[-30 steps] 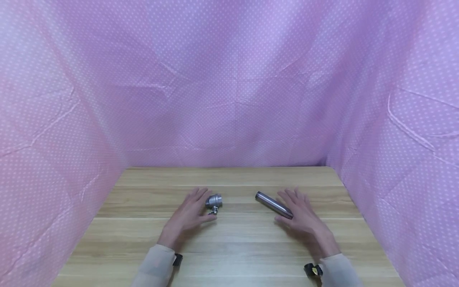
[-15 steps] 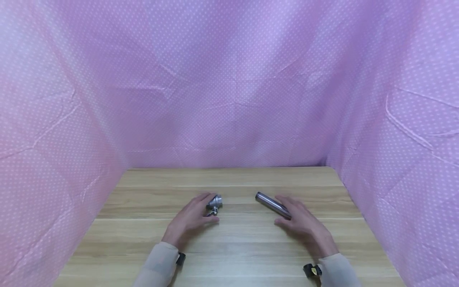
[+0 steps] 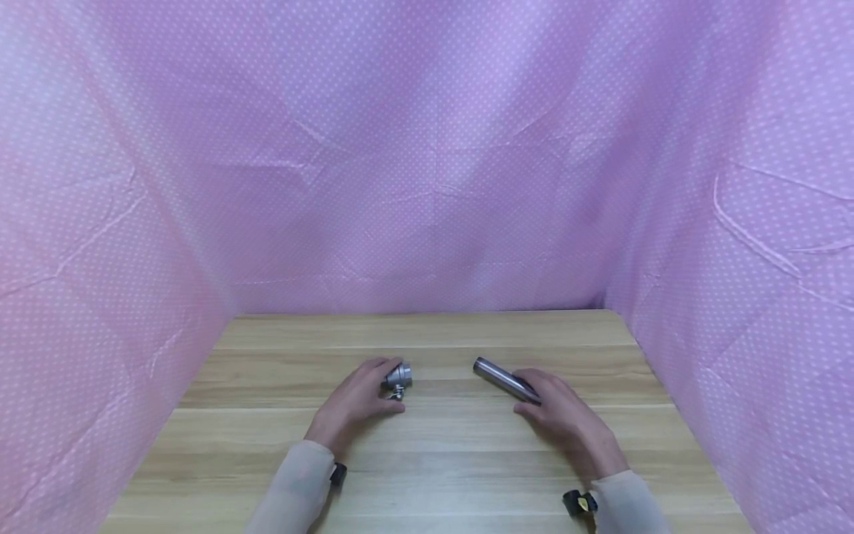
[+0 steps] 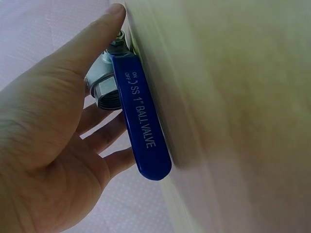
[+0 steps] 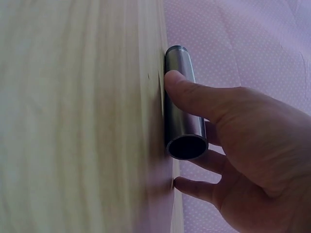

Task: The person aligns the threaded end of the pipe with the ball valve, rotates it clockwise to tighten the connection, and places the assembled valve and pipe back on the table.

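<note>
On the left of the table, a steel ball valve lies within my left hand. My fingers curl over its far side and the thumb lies along the near side, by the stem nut. Its blue lever handle, lettered "SS 1" BALL VALVE", shows in the left wrist view. Part of the valve body is hidden by the hand. To the right, my right hand holds the near end of a metal pipe, thumb on one side and fingers on the other. In the right wrist view, the pipe's open end faces the camera.
Both things are on a light wood-grain table. Pink dotted cloth hangs behind the table and along both sides. Dark wrist-camera mounts sit at both sleeves.
Both hands were spread beside the valve and the pipe; their fingers have since curled in around them. The valve and the pipe have hardly moved.
</note>
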The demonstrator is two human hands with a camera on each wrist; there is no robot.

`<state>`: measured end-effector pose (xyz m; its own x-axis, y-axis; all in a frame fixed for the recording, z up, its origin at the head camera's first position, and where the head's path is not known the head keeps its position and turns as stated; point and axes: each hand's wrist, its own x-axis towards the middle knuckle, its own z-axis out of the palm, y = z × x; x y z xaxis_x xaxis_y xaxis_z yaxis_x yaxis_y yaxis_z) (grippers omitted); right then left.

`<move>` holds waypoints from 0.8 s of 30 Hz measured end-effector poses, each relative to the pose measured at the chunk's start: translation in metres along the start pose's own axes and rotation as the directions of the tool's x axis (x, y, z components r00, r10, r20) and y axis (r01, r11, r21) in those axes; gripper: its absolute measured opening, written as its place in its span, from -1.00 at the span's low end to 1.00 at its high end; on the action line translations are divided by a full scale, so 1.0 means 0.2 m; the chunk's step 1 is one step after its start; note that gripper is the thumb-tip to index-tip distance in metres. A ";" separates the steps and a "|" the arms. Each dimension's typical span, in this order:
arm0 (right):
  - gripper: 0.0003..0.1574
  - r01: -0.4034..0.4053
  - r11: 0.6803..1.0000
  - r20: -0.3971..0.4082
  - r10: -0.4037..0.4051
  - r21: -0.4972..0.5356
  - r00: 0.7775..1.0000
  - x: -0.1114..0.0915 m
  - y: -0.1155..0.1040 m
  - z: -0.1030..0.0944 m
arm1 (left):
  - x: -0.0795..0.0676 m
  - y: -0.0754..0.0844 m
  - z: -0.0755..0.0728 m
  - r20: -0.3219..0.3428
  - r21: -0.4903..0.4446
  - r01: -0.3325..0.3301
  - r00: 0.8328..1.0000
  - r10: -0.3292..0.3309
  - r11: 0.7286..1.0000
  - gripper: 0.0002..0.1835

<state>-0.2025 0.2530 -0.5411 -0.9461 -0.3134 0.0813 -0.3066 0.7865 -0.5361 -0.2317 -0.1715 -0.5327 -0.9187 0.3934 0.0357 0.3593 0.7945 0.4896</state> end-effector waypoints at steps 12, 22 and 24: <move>-0.43 0.024 1.000 -0.047 -0.025 -0.008 0.999 0.00 0.00 0.01 | 0.05 -0.01 0.01 -0.044 0.030 -0.070 0.996 0.072 0.997 -0.21; -0.54 0.022 0.999 -0.059 -0.024 -0.031 0.998 0.01 -0.01 0.02 | 0.06 -0.01 0.01 -0.073 0.072 -0.073 0.994 0.078 0.995 -0.40; -0.56 0.012 1.000 -0.052 -0.013 -0.027 0.999 0.01 -0.01 0.02 | 0.06 -0.05 0.02 -0.092 0.089 -0.112 0.988 0.120 0.990 -0.42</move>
<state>-0.2033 0.2483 -0.5436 -0.9460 -0.2962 0.1317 -0.3207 0.7965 -0.5125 -0.2461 -0.1719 -0.5412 -0.8801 0.4417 0.1742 0.4730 0.7833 0.4034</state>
